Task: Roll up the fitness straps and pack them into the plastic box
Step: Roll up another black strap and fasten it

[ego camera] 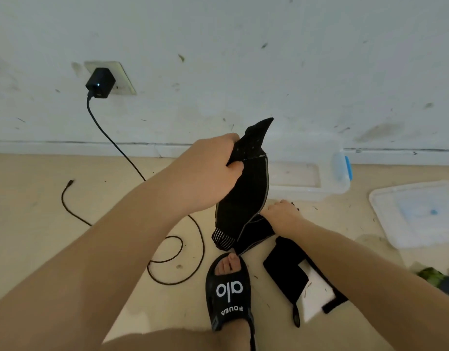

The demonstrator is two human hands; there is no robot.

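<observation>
Left hand grips wide black fabric fitness strap, lifted above floor, unrolled. Right hand holds its lower end; fingers hidden. Second black strap flat on floor. Clear plastic box by wall looks empty; nothing packed yet.

Single head-worn view, aimed forward and down at the floor by a wall.

The wide-angle camera sits above both forearms, which reach in from the bottom edge. The left hand is close and near frame centre, while the right hand is lower, nearer the floor. The wall fills the upper half and its base line bends with lens distortion.
</observation>
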